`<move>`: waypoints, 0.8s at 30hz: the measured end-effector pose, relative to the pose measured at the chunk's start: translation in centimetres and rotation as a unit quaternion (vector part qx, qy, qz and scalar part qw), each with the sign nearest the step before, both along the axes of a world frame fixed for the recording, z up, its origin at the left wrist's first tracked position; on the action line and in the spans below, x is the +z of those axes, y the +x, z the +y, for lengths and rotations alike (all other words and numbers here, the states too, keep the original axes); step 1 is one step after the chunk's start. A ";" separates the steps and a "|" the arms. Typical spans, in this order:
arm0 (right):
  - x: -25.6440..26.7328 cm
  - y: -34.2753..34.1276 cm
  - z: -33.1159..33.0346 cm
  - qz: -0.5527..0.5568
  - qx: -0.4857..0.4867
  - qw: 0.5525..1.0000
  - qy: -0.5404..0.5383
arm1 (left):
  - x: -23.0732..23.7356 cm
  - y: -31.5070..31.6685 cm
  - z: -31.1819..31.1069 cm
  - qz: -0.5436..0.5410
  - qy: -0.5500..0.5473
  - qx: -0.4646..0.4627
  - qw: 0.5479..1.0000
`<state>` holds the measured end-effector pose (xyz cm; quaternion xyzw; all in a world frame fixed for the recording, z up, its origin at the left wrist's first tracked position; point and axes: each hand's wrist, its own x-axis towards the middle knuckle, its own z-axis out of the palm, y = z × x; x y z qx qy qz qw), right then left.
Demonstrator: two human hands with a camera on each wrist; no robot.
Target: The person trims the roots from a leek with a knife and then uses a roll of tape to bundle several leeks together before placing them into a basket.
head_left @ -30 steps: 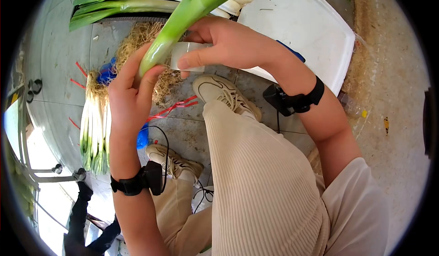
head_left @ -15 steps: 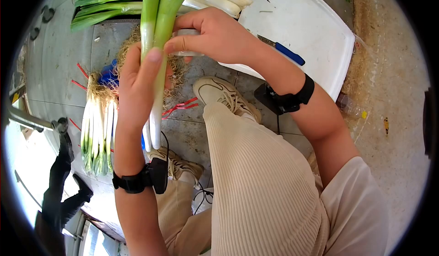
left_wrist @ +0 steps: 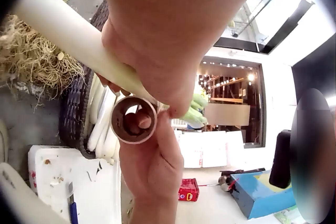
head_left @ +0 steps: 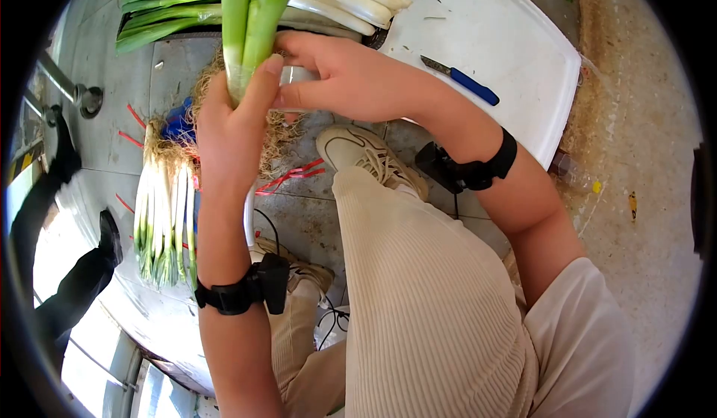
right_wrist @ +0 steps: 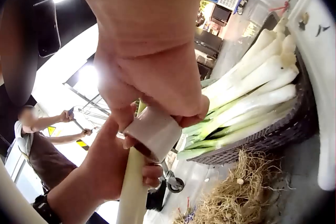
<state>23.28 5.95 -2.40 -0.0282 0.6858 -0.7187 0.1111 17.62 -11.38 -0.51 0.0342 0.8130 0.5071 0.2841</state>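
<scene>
Two leeks [head_left: 258, 18] lie together in my left hand [head_left: 235, 130], which grips them with the thumb across the front. Their green parts point to the top of the head view, and the white stalks run down behind my left forearm. My right hand [head_left: 351, 74] holds a roll of clear tape [right_wrist: 155, 129] close beside the leeks. Fingers pass through its core in the left wrist view. A shiny band of tape [head_left: 237, 76] shows on the leeks just above my left thumb.
A dark woven basket [right_wrist: 294, 121] of leeks stands beyond my hands, with a pile of roots [right_wrist: 236, 190] beside it. A white board [head_left: 523, 52] carries a blue-handled knife [head_left: 472, 85]. Bundled thin leeks [head_left: 160, 216] and red ties [head_left: 295, 175] lie on the floor. Another person [right_wrist: 50, 150] stands nearby.
The leeks have swung from a rightward slant to nearly upright, my left hand turning with them. My right forearm has shifted, uncovering the knife. The other person's legs have moved at the left.
</scene>
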 end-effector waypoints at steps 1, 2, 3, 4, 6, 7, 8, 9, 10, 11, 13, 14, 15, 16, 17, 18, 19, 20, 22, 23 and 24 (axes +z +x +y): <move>0.4 0.1 0.5 -0.022 0.072 0.997 -0.015 | -0.1 -0.1 0.0 0.000 0.001 -0.002 1.000; 0.2 0.2 0.6 -0.023 0.070 0.997 -0.014 | -0.2 -0.2 -0.2 -0.012 0.001 -0.009 1.000; 0.0 0.3 0.6 -0.015 0.069 0.997 -0.009 | -0.3 -0.1 -0.4 -0.025 0.001 -0.016 1.000; -0.1 0.4 0.6 -0.007 0.068 0.998 -0.004 | -0.4 0.0 -0.5 -0.026 0.002 -0.017 1.000; -0.1 0.6 0.9 -0.018 0.056 0.997 -0.040 | -0.6 0.2 -0.7 -0.009 -0.022 -0.026 0.999; -0.1 0.7 0.8 -0.030 0.044 0.996 -0.078 | -0.6 0.3 -0.7 -0.010 -0.023 -0.026 0.999; -0.1 0.8 0.6 -0.030 0.044 0.996 -0.078 | -0.6 0.3 -0.6 0.007 -0.031 -0.020 0.999; -0.1 1.0 0.3 -0.034 0.011 0.998 -0.053 | -0.6 0.4 -0.5 0.025 -0.038 -0.015 0.999; -0.2 1.1 -0.1 -0.037 -0.023 0.999 -0.028 | -0.6 0.5 -0.4 0.025 -0.037 -0.015 0.999; -0.4 1.2 -0.4 -0.038 -0.023 0.999 -0.028 | -0.6 0.5 -0.3 0.035 -0.063 -0.016 0.997; -0.6 1.2 -1.1 -0.037 -0.097 0.994 0.017 | -0.4 0.5 0.0 0.045 -0.091 -0.017 0.995; -0.4 1.3 -1.3 -0.037 -0.098 0.994 0.016 | -0.2 0.7 0.3 0.082 -0.128 -0.020 0.988; -0.1 1.3 -1.5 -0.067 -0.115 0.991 0.035 | -0.1 0.7 0.5 0.119 -0.164 -0.022 0.979; 0.1 1.3 -1.6 -0.096 -0.131 0.985 0.053 | 0.0 0.7 0.5 0.119 -0.165 -0.022 0.979; 0.1 1.3 -1.7 -0.096 -0.131 0.985 0.053 | 0.1 0.7 0.6 0.133 -0.179 -0.029 0.974; 0.1 1.3 -1.9 -0.126 -0.134 0.983 0.027 | 0.1 0.7 0.7 0.147 -0.193 -0.036 0.969; 0.0 1.3 -2.0 -0.156 -0.137 0.978 0.001 | -0.6 0.4 0.7 0.147 -0.193 -0.036 0.969; 1.5 1.4 -1.8 -0.156 -0.137 0.978 0.000 | -1.7 -0.3 0.5 0.207 -0.293 -0.044 0.933; 4.8 1.8 -1.4 -0.185 -0.094 0.975 -0.081 | -3.4 -1.8 -1.3 0.263 -0.391 -0.050 0.881; 4.5 1.6 -1.4 -0.185 -0.092 0.975 -0.085 | -4.0 -3.0 -3.1 0.263 -0.383 -0.039 0.884; 3.8 1.3 -1.2 -0.182 -0.098 0.977 -0.060 | -4.4 -4.1 -4.2 0.265 -0.372 -0.030 0.889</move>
